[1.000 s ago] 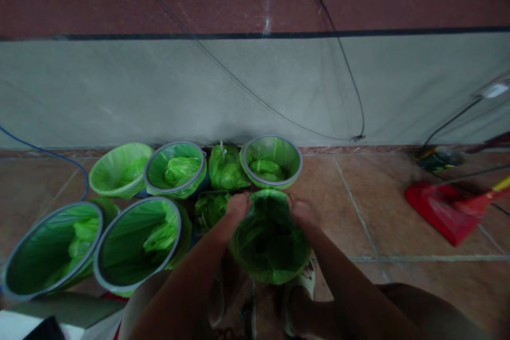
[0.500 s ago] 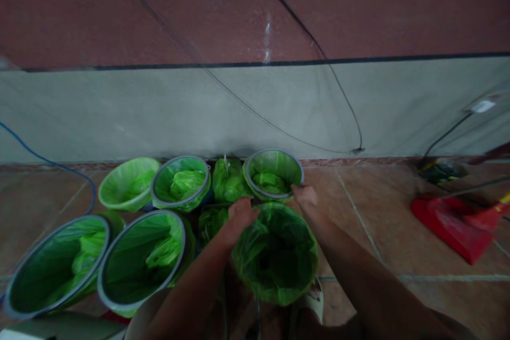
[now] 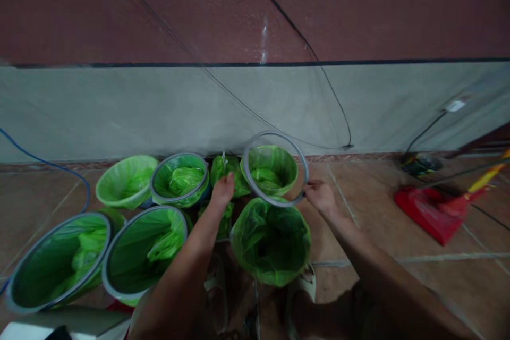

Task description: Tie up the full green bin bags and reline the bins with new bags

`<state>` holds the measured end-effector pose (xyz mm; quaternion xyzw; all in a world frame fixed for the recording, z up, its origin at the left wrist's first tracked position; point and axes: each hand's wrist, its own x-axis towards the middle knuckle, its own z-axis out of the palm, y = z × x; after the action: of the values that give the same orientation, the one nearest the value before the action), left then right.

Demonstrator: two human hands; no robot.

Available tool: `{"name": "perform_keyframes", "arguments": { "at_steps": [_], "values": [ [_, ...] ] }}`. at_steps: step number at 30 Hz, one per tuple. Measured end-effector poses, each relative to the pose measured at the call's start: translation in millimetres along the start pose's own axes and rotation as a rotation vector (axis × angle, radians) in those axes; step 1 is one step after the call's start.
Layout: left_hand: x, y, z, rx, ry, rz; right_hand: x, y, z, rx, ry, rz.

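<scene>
The wall (image 3: 119,111) fills 12 o'clock, and the tiled floor (image 3: 358,271) runs below. Around 8 o'clock, the outer large bin (image 3: 43,265) and inner large bin (image 3: 131,249) have grey rims over their green liners. At 6 o'clock, the near bin (image 3: 274,275) is lined but rimless. Nearer the wall, the smaller bin between 8 and 9 (image 3: 162,180) is lined and rimmed; the pale bin at 9 (image 3: 119,170) and the middle bin (image 3: 289,170) show liners only. So three are finished with rims; three lack them. The loose grey ring (image 3: 305,166) is tilted before the middle bin, pinched at its 4 o'clock by the right hand (image 3: 320,195). The left hand (image 3: 222,191), towards 8, hangs loose, visibly holding nothing.
</scene>
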<state>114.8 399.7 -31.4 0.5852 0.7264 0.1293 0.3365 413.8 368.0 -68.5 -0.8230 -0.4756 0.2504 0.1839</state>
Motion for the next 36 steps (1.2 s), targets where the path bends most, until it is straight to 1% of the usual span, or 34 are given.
{"name": "perform_keyframes", "arguments": {
  "at_steps": [2,3,4,5,7,10,11,13,16,19,22,24,26,28,31,33,36],
  "values": [
    [-8,-5,-1,-0.283,-0.087,-0.106,-31,21,-5,0.007,-0.032,-0.046],
    [-13,-8,1,-0.385,-0.139,-0.143,-45,32,-6,-0.015,-0.045,-0.068],
    [-18,-11,4,-0.42,-0.187,-0.149,-58,41,-6,-0.058,-0.057,-0.084],
    [-24,-14,9,-0.399,-0.226,-0.131,-69,50,-5,-0.113,-0.072,-0.097],
    [-33,-20,21,-0.22,-0.266,-0.038,-85,63,-1,-0.219,-0.111,-0.106],
    [-40,-30,40,0.189,-0.238,0.122,-94,74,9,-0.288,-0.158,-0.087],
    [-41,-34,45,0.293,-0.221,0.154,-94,76,13,-0.301,-0.165,-0.075],
    [-41,-40,52,0.417,-0.198,0.174,-94,81,21,-0.318,-0.173,-0.056],
    [-39,-44,55,0.483,-0.2,0.177,-93,85,30,-0.297,-0.181,-0.064],
    [-38,-44,54,0.527,-0.199,0.192,-94,85,36,-0.291,-0.206,-0.056],
    [-38,-43,50,0.577,-0.187,0.186,-98,81,41,-0.335,-0.218,-0.037],
    [-37,-43,47,0.601,-0.182,0.162,-101,77,43,-0.354,-0.22,-0.057],
    [-37,-43,44,0.609,-0.188,0.131,-103,72,40,-0.364,-0.221,-0.074],
    [-37,-41,43,0.61,-0.199,0.116,-103,69,33,-0.376,-0.2,-0.077],
    [-41,-32,46,0.604,-0.196,0.156,-98,70,18,-0.394,-0.152,-0.09],
    [-44,-26,51,0.593,-0.208,0.19,-93,75,11,-0.408,-0.151,-0.084],
    [-47,-21,57,0.587,-0.233,0.195,-89,84,13,-0.391,-0.18,-0.051]
  ]
}}
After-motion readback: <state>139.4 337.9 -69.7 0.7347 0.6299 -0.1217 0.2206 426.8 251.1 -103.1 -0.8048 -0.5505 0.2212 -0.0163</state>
